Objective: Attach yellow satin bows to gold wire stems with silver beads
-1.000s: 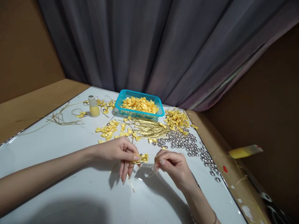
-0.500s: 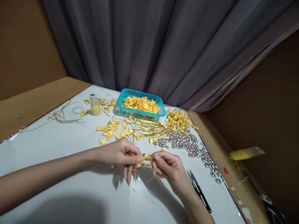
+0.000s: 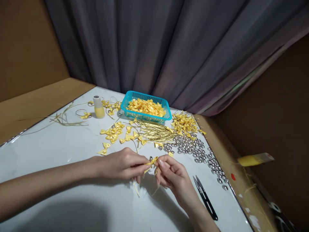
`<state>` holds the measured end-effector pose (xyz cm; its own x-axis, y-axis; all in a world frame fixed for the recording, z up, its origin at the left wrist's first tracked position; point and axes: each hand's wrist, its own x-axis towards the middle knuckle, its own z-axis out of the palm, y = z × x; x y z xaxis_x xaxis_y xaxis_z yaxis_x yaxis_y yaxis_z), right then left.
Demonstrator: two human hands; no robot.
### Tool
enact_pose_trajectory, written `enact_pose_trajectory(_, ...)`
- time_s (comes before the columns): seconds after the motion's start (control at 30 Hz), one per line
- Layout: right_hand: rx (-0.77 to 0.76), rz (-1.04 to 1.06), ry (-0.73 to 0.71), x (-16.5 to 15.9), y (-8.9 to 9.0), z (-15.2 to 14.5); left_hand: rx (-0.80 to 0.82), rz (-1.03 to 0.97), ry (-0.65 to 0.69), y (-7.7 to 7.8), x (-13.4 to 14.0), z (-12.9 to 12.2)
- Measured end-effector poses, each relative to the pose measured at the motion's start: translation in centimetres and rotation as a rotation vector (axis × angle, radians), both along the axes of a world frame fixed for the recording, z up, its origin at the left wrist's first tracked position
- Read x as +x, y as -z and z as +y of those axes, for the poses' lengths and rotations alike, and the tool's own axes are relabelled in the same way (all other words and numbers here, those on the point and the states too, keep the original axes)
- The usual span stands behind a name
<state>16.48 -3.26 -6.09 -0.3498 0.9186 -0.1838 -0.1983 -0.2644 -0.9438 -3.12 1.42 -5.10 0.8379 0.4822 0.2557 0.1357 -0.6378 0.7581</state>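
My left hand (image 3: pixel 131 164) pinches a small yellow ribbon bow (image 3: pixel 151 162) between thumb and forefinger, above the near part of the white table. A silver bead-like piece (image 3: pixel 151 159) sits at the bow. Facing it, my right hand (image 3: pixel 171 170) is closed at the bow's right end, thumb against fingertips. Whether it grips the bow itself or a thin cord there is hidden. Gold cord ends (image 3: pixel 136 189) hang below my left hand, and a thin pale strand (image 3: pixel 155 190) hangs under my right hand.
Behind my hands lie loose yellow bows (image 3: pixel 113 132), gold cords (image 3: pixel 156 131) and a turquoise basket (image 3: pixel 125 111) of bows. Silver pieces (image 3: pixel 190 146) spread to the right. Black thread snips (image 3: pixel 206 199) lie beside my right forearm. A yellow thread spool (image 3: pixel 98 108) stands back left.
My left hand has turned, its lower fingers curling in under the palm, and the bow has tilted with it. My right hand has hardly moved.
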Motion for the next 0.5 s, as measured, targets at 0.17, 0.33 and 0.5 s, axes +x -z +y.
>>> enact_pose_trajectory(0.17, 0.024, 0.014, 0.033, -0.23, 0.04, -0.16, 0.003, -0.034, -0.012, 0.01, 0.08, -0.07)
enact_pose_trajectory(0.33, 0.054, 0.015, 0.068, -0.56, 0.05, -0.64, -0.014, -0.036, -0.018, 0.04, 0.1, -0.17)
enact_pose_trajectory(0.5, 0.027, 0.054, 0.082, -0.92, -0.08, -0.88, 0.046, -0.06, -0.027, 0.09, 0.01, -0.3)
